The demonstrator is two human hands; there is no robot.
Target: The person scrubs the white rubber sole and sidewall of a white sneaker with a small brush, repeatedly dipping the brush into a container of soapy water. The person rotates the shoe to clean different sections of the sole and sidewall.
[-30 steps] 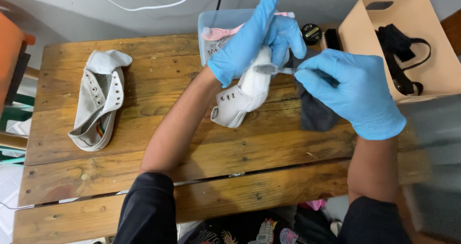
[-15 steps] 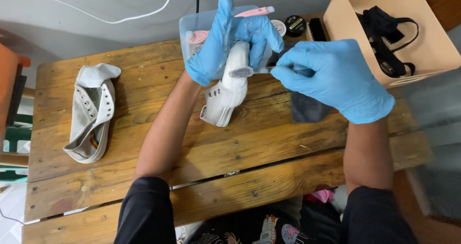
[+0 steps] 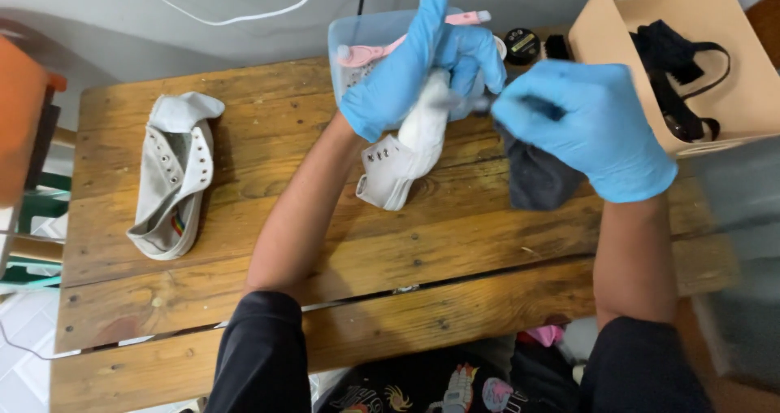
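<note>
— So how far along is the shoe cleaning?

— Midway, I'd judge. At upper centre the left hand [image 3: 406,76] is clamped around a white canvas sneaker [image 3: 406,157], while the right hand [image 3: 589,128] is closed on a dark cloth [image 3: 532,177] at its toe.

— And the other one?

— The second sneaker [image 3: 172,177] lies apart at left, seemingly untouched.

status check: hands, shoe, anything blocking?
Left hand grips white sneaker upright. Right hand holds dark cloth beside it. Second sneaker lies apart, nothing blocking.
</note>
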